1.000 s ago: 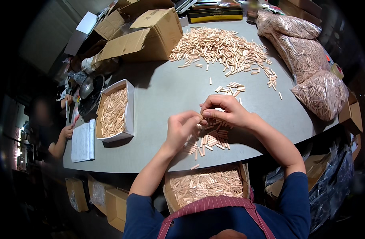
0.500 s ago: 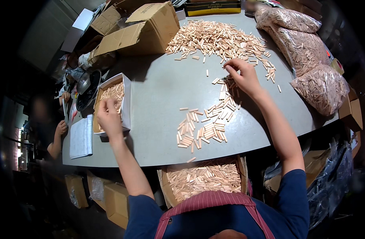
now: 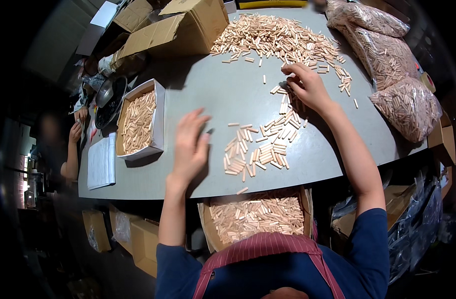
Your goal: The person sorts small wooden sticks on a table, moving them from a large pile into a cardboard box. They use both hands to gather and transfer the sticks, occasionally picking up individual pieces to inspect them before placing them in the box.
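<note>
My left hand (image 3: 190, 144) hovers over the grey table (image 3: 183, 174) between the white box and the loose dowels, its fingers spread and a little blurred, with nothing seen in it. My right hand (image 3: 310, 89) is at the near edge of the big heap of short wooden dowels (image 3: 278, 37). Its fingers are loosely bent, with thumb and forefinger apart; what lies under the palm is hidden. A thinner trail of loose dowels (image 3: 272, 152) runs from below that hand toward the table's front edge. The white box (image 3: 159, 117) at the left is full of dowels.
A carton of dowels (image 3: 204, 226) stands below the front edge, by my lap. Clear bags of dowels (image 3: 407, 107) line the right side. An open cardboard box (image 3: 200, 27), papers (image 3: 101, 162) and a black bowl (image 3: 111, 112) occupy the left. Another person's hand (image 3: 76, 130) shows there.
My left hand has left the white box and moved right over the table, its fingers opening. My right hand stays by the heap, its thumb now farther from the forefinger. The whole view has shifted slightly.
</note>
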### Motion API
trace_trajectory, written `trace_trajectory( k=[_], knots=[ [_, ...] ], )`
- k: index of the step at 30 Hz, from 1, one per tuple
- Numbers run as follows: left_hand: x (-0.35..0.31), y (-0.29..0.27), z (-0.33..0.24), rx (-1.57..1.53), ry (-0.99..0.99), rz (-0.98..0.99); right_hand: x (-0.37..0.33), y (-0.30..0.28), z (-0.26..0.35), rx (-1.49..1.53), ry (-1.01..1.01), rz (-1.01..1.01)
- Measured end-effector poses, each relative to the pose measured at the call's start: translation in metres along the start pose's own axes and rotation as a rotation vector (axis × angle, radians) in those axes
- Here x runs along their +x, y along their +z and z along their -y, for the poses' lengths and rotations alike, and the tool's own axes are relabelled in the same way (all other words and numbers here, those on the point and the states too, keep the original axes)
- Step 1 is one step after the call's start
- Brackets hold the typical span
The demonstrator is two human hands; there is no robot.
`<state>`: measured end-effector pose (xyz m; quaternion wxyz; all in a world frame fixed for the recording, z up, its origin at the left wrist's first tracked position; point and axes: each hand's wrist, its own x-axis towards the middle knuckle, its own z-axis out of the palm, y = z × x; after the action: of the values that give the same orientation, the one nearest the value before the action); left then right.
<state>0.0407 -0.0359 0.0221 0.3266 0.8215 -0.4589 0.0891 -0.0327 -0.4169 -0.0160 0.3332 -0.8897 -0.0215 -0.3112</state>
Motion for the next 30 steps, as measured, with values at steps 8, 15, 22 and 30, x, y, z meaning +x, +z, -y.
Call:
trace_trajectory(
  k=[8,15,22,30],
  knots=[
    [0.006,0.031,-0.015,-0.290,0.155,0.513,0.000,-0.003,-0.006,-0.013,-0.003,-0.016],
    [-0.024,0.011,-0.010,-0.296,0.088,0.461,0.000,-0.003,-0.006,-0.014,-0.023,0.006],
    [-0.064,-0.004,-0.020,-0.555,-0.112,0.401,0.000,-0.004,-0.006,-0.032,-0.031,0.021],
    [-0.085,-0.012,-0.001,-0.865,-0.492,-0.090,0.000,-0.005,-0.011,0.036,-0.007,-0.019]
  ],
)
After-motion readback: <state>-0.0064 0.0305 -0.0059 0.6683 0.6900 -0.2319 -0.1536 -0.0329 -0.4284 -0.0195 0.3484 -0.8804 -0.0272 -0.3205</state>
